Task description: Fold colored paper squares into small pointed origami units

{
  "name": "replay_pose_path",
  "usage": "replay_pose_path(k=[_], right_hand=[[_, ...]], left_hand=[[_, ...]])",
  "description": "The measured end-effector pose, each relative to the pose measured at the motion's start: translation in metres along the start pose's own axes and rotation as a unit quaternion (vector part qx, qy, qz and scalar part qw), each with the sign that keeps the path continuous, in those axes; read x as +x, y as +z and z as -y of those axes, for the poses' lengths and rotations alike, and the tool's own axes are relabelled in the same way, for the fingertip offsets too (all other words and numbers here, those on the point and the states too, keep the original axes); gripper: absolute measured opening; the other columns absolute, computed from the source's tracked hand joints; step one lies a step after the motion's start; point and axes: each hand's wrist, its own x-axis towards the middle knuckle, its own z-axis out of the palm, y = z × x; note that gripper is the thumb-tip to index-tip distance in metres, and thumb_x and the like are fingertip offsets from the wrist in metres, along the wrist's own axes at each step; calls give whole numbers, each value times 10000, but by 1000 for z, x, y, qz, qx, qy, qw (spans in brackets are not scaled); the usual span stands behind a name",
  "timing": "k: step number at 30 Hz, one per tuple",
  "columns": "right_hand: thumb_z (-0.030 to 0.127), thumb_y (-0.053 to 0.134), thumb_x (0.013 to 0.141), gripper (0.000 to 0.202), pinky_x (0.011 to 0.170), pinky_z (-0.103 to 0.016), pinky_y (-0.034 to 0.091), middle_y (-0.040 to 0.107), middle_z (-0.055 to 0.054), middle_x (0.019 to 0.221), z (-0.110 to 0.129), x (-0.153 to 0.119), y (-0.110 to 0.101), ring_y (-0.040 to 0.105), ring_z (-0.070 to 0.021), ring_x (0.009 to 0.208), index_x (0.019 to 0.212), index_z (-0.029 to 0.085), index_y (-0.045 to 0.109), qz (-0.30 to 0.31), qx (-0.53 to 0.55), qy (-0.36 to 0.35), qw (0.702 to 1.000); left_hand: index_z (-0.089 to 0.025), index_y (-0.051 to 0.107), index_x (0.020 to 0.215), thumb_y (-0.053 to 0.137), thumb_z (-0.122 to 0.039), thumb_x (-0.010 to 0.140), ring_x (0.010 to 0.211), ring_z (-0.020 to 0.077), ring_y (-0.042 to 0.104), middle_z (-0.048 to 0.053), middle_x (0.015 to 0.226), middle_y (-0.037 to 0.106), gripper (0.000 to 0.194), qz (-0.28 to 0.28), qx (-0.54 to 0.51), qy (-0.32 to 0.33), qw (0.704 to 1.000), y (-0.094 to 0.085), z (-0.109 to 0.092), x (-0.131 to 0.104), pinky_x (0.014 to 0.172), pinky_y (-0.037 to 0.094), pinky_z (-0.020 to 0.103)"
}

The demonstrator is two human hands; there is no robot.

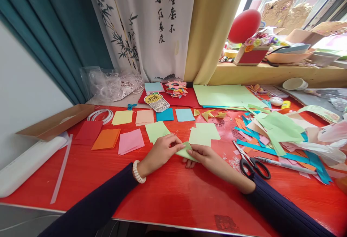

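Near the middle of the red table, a folded light green paper (187, 151) is held between both hands. My left hand (162, 153), with a beaded bracelet at the wrist, pinches its upper left side. My right hand (204, 156) grips its right side, with some fingers underneath. Just beyond the hands lie light green sheets (204, 133) and another green stack (157, 130). Pink (131, 141), orange (106, 138) and red (88, 131) paper squares are to the left. Small folded yellow pieces (207, 115) sit behind the green sheets.
Black-handled scissors (253, 163), a pen (284, 164) and heaped paper scraps (287, 130) lie at the right. A cardboard tray (56, 123) and a white roll (31, 164) are at the left. Large green sheets (227, 95) and a folded paper ring (176, 89) stand at the back.
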Motion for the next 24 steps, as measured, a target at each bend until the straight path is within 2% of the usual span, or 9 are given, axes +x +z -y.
replay_pose_path(k=[4, 8, 10, 13, 15, 19, 24], right_hand=[[483, 457, 864, 322, 627, -281, 436, 600, -13, 713, 5, -2, -2, 582, -155, 672, 779, 181, 529, -39, -60, 3, 997], [393, 443, 882, 316, 535, -259, 351, 513, 8, 615, 7, -3, -3, 475, -125, 575, 643, 187, 471, -92, -207, -33, 974], [321, 441, 887, 250, 573, -270, 384, 547, -16, 680, 6, -4, -3, 501, -140, 626, 687, 186, 507, -118, -281, -63, 950], [260, 433, 894, 159, 704, -325, 456, 596, -86, 903, 4, -7, -3, 565, -188, 800, 905, 178, 568, -166, -368, -120, 907], [250, 402, 911, 215, 760, -366, 476, 604, -118, 977, 3, -12, -1, 577, -213, 879, 997, 164, 579, -154, -416, -164, 881], [222, 368, 929, 293, 851, -414, 491, 641, -115, 1080, 2, -24, 5, 589, -233, 991, 1095, 163, 602, -71, -480, -238, 842], [200, 382, 924, 346, 939, -403, 488, 597, -100, 1212, -7, -37, 8, 558, -230, 1113, 1223, 140, 544, -53, -511, -249, 821]], left_hand=[[-171, 578, 724, 511, -332, 863, 702, 116, 498, -12, 748, 559, 223, -6, -2, -6, 1000, 2, 0, -1, 657, 376, 237], [-170, 571, 722, 506, -342, 866, 716, 123, 516, -9, 748, 574, 234, 3, 0, -11, 1000, 4, 2, -2, 665, 385, 238], [-173, 568, 723, 498, -354, 870, 724, 127, 524, -8, 754, 578, 243, 6, 10, -14, 1000, 6, 4, -3, 669, 388, 240], [-178, 558, 726, 476, -374, 880, 719, 131, 524, -6, 763, 575, 263, 10, 41, -11, 999, 9, 8, -4, 660, 389, 243], [-179, 552, 736, 458, -373, 891, 727, 134, 523, -1, 772, 573, 266, 11, 72, 1, 997, 10, 10, -5, 663, 387, 247], [-174, 548, 759, 441, -323, 907, 763, 145, 521, 9, 778, 569, 237, 9, 141, 45, 989, 12, 12, -6, 699, 380, 263], [-172, 552, 778, 409, -294, 923, 773, 154, 512, 18, 780, 567, 238, 26, 191, 72, 979, 14, 16, -6, 723, 381, 283]])
